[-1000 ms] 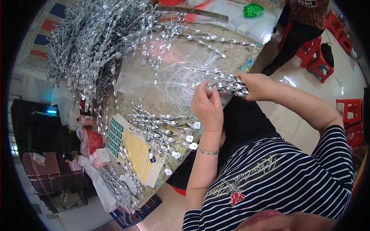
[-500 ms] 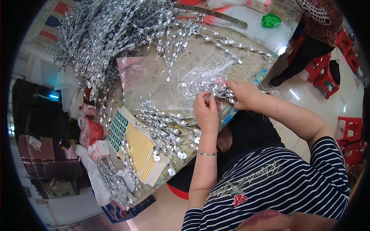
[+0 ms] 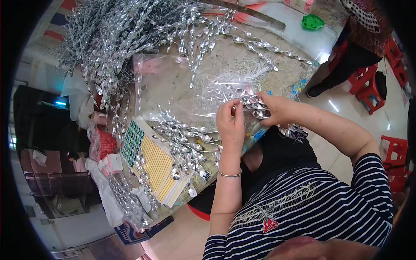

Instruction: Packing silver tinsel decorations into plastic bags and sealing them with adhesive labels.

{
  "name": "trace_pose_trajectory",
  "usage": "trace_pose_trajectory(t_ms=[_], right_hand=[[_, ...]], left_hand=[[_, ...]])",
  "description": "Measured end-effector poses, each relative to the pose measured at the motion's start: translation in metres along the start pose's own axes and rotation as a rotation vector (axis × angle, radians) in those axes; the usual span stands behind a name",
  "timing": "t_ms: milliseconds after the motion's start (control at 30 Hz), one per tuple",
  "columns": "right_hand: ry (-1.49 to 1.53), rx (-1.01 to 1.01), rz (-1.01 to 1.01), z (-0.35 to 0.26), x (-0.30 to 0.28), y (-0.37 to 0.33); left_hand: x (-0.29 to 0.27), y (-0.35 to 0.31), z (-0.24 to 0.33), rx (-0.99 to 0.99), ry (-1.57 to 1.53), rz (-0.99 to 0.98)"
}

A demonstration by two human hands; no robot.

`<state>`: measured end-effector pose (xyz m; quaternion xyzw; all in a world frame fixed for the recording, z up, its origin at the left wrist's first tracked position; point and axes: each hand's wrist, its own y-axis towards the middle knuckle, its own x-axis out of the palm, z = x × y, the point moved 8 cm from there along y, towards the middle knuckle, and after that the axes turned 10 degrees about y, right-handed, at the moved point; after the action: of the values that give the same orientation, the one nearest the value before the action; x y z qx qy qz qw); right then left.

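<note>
A bunch of silver spirals sits at the table edge, pinched between both hands. The left hand grips one strand with fingertips; the right hand clasps the bunch. More spirals lie just left, over yellow sheets.
</note>
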<state>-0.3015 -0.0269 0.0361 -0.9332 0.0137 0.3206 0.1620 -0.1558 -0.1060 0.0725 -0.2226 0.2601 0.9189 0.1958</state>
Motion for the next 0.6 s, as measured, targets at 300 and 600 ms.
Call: trace_pose_trajectory(t_ms=[300, 600], right_hand=[[0.235, 0.118, -0.033, -0.010, 0.000, 0.008], [0.069, -0.131, 0.135, 0.003, 0.015, 0.039]], left_hand=[[0.006, 0.008, -0.006, -0.084, -0.023, -0.103], [0.014, -0.038, -0.014, -0.083, 0.098, 0.050]])
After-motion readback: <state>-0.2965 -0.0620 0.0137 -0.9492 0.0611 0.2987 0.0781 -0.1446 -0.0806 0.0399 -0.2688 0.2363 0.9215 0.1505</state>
